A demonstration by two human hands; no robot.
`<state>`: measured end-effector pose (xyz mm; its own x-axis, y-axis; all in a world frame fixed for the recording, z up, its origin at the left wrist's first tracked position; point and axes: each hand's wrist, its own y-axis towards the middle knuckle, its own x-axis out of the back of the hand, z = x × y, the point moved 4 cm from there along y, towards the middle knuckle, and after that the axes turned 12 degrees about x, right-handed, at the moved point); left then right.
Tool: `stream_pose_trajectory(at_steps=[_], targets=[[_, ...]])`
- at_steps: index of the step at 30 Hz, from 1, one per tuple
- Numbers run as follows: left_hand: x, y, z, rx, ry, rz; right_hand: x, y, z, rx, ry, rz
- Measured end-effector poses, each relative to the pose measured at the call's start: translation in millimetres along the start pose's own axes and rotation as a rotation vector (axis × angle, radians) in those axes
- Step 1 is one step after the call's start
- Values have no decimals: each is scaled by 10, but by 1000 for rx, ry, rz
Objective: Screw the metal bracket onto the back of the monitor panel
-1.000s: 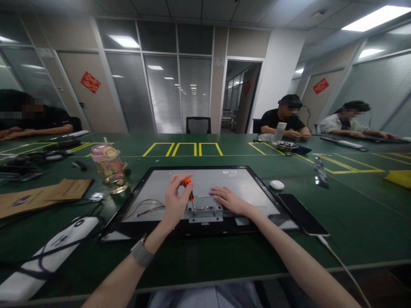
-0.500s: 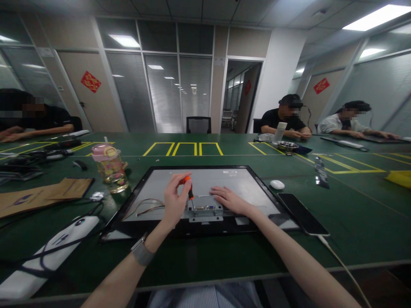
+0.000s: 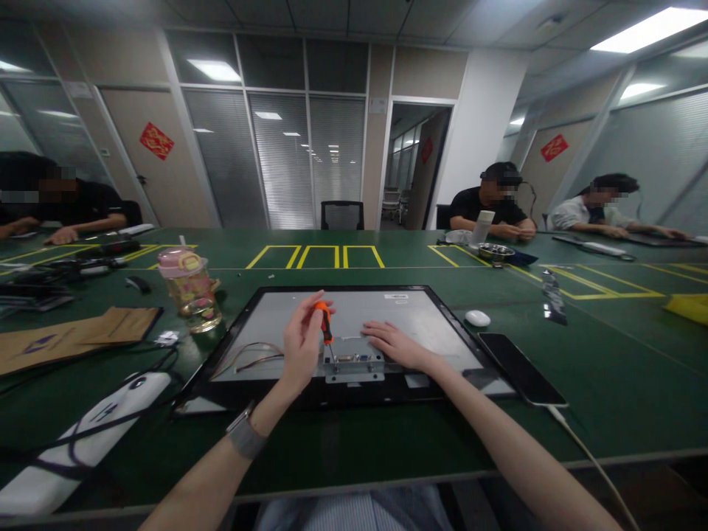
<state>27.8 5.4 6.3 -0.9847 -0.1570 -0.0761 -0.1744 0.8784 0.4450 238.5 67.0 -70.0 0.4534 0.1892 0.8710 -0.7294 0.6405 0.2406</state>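
My left hand (image 3: 302, 341) pinches the handle of an orange and black screwdriver (image 3: 326, 323), which stands nearly upright. Its shaft comes down at the left end of a metal bracket (image 3: 354, 367) with connector ports; the exact contact of the tip is too small to make out. The bracket sits near the front edge of a flat display panel (image 3: 337, 306) lying back side up. My right hand (image 3: 395, 344) rests flat, fingers stretched, on the panel just right of the bracket. Thin wires (image 3: 257, 357) lie on the panel left of my left hand.
On the left are a pink-lidded bottle (image 3: 191, 287), a cardboard envelope (image 3: 77, 337) and a white power strip (image 3: 88, 442) with black cables. To the right lie a white oval case (image 3: 477, 318) and a phone (image 3: 520, 369) on a cable. Several people sit across the green table.
The fingers of my left hand have shifted and opened somewhat around the screwdriver handle, showing more of it. My right hand and the panel stay put. At far left, a person's hand has moved.
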Motion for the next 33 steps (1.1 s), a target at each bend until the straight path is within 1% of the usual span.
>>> stream_pose_trajectory(at_steps=[2, 5, 7, 11, 13, 16, 19, 23, 25, 30, 33], targets=[[1, 8, 11, -23, 48, -2, 6, -3, 12, -1, 1, 4], [17, 19, 9, -118, 144, -26, 11, -4, 17, -2, 4, 6], [26, 24, 14, -145, 164, -22, 11, -2, 13, -2, 4, 6], [18, 24, 35, -62, 80, 40, 9, 4, 9, -5, -3, 13], [10, 16, 29, -19, 19, 47, 11, 4, 15, -12, -1, 14], [-2, 3, 9, 3, -12, 40, 19, 3, 31, -15, 9, 11], [-5, 6, 11, -23, 38, 27, 20, 0, 32, -13, 14, 8], [13, 22, 10, -154, 163, -30, 6, -1, 11, -9, 14, 7], [22, 26, 5, -181, 173, -48, 1, -4, 5, -10, 15, 6], [42, 9, -37, -152, 158, -54, 10, -6, 17, -9, 12, 10], [44, -1, -43, -101, 92, -30, 12, 3, 16, -7, 7, 13]])
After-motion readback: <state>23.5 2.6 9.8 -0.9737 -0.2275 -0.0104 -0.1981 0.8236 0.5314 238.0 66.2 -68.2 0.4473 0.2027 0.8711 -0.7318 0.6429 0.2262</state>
